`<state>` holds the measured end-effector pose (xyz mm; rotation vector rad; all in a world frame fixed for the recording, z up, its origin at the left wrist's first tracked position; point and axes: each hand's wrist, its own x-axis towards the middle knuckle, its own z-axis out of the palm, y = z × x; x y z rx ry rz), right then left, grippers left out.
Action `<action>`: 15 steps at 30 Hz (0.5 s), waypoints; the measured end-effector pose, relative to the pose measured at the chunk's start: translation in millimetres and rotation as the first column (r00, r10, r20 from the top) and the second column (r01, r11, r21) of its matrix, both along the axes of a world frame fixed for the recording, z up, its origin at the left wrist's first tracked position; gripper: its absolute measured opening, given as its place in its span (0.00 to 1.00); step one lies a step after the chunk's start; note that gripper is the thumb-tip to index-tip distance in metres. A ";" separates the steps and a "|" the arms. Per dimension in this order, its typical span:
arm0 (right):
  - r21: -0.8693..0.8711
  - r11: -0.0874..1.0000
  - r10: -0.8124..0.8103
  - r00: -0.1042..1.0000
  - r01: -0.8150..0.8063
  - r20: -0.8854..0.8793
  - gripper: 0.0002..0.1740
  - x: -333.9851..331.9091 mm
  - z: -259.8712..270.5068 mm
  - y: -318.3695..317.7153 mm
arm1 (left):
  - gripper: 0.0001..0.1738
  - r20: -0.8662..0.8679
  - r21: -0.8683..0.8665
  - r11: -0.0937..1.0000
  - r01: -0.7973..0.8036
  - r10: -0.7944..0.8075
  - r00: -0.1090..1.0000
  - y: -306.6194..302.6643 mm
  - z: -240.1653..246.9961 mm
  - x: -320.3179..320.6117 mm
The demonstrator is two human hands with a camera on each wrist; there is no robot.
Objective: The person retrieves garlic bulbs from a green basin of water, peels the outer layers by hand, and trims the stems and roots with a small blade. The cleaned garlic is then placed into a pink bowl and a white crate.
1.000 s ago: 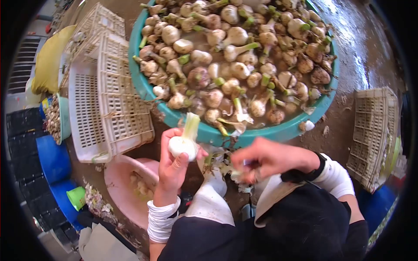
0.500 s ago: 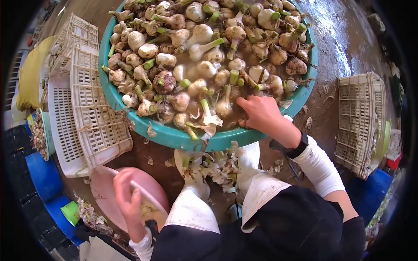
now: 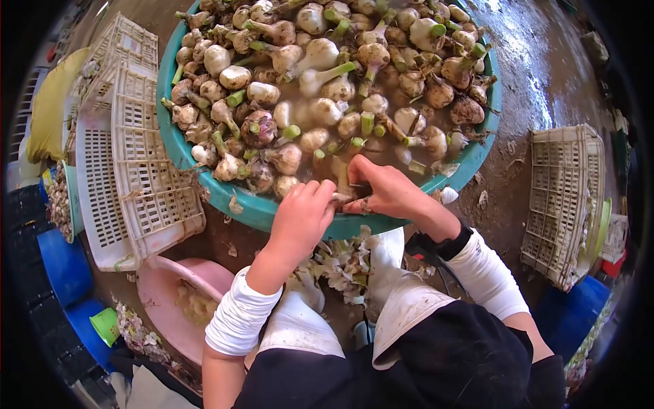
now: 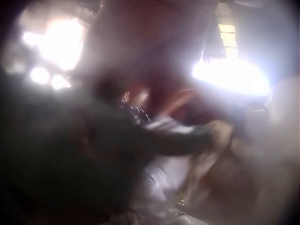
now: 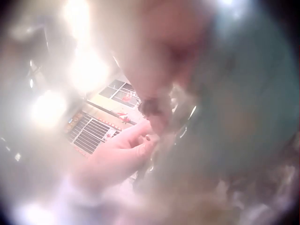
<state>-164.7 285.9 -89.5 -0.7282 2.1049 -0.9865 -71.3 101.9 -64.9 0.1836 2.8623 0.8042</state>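
In the head view, both hands meet over the near rim of a round teal tub (image 3: 255, 215) of murky water and soil-stained garlic bulbs (image 3: 235, 77). My right hand (image 3: 398, 194) grips a garlic bulb (image 3: 340, 172) whose pale stem points up and away; its body is mostly hidden behind the fingers. From the left, my left hand (image 3: 303, 215) pinches the same garlic close to the right fingertips. The right wrist view shows the left hand (image 5: 119, 154) with thumb and fingertips drawn together. Heavy blur fills the left wrist view.
A pink basin (image 3: 153, 290) with pale bulbs in it stands at the lower left. White plastic crates flank the tub, on the left (image 3: 146, 163) and right (image 3: 565, 198). Garlic peelings (image 3: 344, 269) lie between the white boots (image 3: 300, 327), beneath the near rim.
A second ago my left hand held up a clean white bulb; it then went over the pink basin, and that bulb is gone. My right hand reached into the tub, and the left joined it.
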 end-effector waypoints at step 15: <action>-0.316 0.899 -0.259 0.951 0.302 0.171 0.24 11.4 52.4 14.2 | 0.21 0.071 0.769 0.638 0.044 -0.154 0.986 0.8 36.4 53.7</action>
